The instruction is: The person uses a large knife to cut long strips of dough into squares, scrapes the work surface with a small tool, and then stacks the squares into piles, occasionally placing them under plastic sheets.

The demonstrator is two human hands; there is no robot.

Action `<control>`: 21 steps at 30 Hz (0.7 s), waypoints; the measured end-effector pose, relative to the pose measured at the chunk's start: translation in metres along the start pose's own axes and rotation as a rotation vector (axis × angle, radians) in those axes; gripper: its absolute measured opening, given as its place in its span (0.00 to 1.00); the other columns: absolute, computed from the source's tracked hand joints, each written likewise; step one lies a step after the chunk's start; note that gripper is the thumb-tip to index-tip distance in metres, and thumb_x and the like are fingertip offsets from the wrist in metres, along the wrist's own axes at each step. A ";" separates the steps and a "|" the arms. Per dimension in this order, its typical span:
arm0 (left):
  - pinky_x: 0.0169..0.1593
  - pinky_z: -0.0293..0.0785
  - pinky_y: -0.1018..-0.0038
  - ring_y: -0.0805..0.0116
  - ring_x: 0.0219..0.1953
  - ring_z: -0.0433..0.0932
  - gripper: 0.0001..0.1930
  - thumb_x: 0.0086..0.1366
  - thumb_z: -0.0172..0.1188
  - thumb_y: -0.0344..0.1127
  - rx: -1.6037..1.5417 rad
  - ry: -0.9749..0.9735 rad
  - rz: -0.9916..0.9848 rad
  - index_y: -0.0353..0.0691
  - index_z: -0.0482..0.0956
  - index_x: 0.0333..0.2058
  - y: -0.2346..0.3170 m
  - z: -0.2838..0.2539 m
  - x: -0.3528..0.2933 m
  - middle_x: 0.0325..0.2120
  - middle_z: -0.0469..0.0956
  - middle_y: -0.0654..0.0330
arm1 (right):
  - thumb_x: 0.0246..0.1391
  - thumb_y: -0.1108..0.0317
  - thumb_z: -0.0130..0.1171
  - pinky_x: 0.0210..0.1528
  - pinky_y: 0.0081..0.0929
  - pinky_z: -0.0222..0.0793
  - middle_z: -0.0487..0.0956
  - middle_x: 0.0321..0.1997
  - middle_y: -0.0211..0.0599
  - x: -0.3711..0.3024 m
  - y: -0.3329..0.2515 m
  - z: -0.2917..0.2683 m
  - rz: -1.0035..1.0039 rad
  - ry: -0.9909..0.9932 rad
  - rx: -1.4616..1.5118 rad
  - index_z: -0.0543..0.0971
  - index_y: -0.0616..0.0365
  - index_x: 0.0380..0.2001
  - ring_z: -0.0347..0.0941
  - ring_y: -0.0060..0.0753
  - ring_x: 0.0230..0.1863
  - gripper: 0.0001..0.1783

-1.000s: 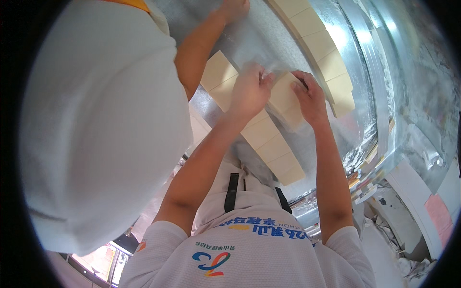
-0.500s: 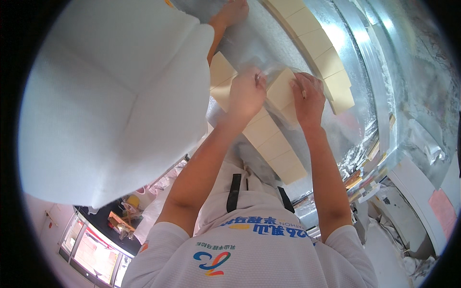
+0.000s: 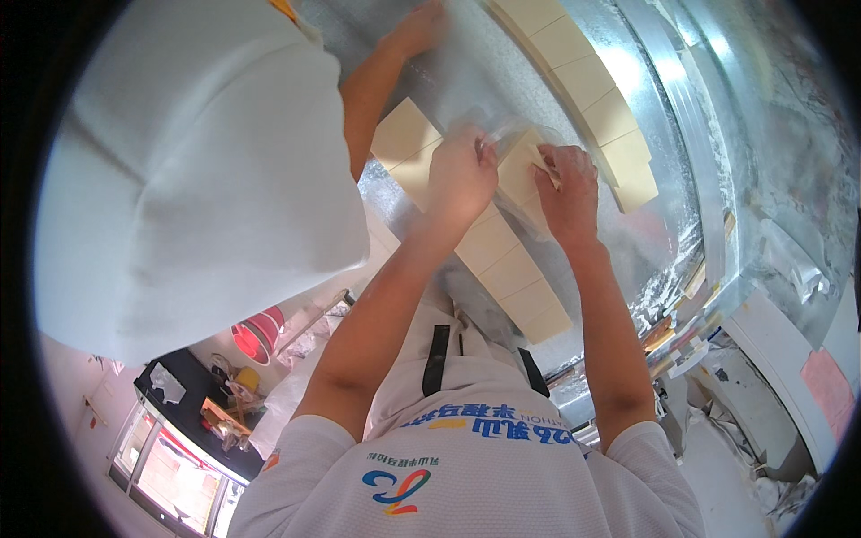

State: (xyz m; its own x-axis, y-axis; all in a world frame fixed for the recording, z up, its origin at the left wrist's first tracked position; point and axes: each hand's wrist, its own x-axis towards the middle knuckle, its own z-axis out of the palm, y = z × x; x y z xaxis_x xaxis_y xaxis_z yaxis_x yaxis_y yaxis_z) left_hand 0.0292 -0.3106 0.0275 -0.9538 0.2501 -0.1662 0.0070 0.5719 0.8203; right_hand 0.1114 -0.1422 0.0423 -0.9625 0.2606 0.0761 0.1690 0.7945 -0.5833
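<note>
Both hands are held at a pale block (image 3: 518,175) loosely surrounded by clear film (image 3: 514,136) over the metal worktop (image 3: 484,63). Film appears pinched by the blurred left hand (image 3: 464,173). Curled fingers of the right hand (image 3: 569,191) are set at the block's right side; whether block or film is gripped cannot be told. The block is flanked by a nearer row (image 3: 504,255) and a farther row (image 3: 587,90) of pale pieces. A co-worker's hand (image 3: 420,29) is seen farther off.
</note>
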 end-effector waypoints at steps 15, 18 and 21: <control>0.64 0.71 0.67 0.66 0.58 0.77 0.29 0.83 0.44 0.54 -1.621 -0.499 -0.580 0.37 0.70 0.67 0.058 -0.035 -0.120 0.57 0.78 0.59 | 0.49 0.79 0.67 0.51 0.42 0.76 0.81 0.47 0.42 -0.078 -0.132 -0.067 -0.050 0.134 0.084 0.84 0.59 0.50 0.78 0.50 0.51 0.21; 0.66 0.70 0.65 0.64 0.60 0.77 0.30 0.83 0.44 0.56 -1.517 -0.417 -0.555 0.35 0.70 0.67 0.068 -0.041 -0.119 0.58 0.79 0.57 | 0.53 0.75 0.65 0.56 0.46 0.70 0.79 0.49 0.47 -0.084 -0.135 -0.093 -0.088 0.155 0.101 0.82 0.61 0.52 0.77 0.54 0.48 0.21; 0.67 0.70 0.63 0.62 0.63 0.77 0.31 0.83 0.43 0.56 -1.510 -0.406 -0.571 0.34 0.70 0.67 0.080 -0.050 -0.113 0.61 0.78 0.54 | 0.67 0.65 0.60 0.61 0.42 0.69 0.80 0.54 0.48 -0.061 -0.104 -0.114 0.019 0.254 0.082 0.80 0.63 0.57 0.77 0.50 0.54 0.19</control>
State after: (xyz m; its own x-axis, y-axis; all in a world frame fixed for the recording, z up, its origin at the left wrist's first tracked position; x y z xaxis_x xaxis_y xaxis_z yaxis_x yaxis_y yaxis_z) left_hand 0.1220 -0.3324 0.1391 -0.5949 0.6002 -0.5347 -0.8002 -0.5049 0.3236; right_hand 0.1769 -0.1782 0.1911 -0.8735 0.4123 0.2587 0.1588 0.7437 -0.6493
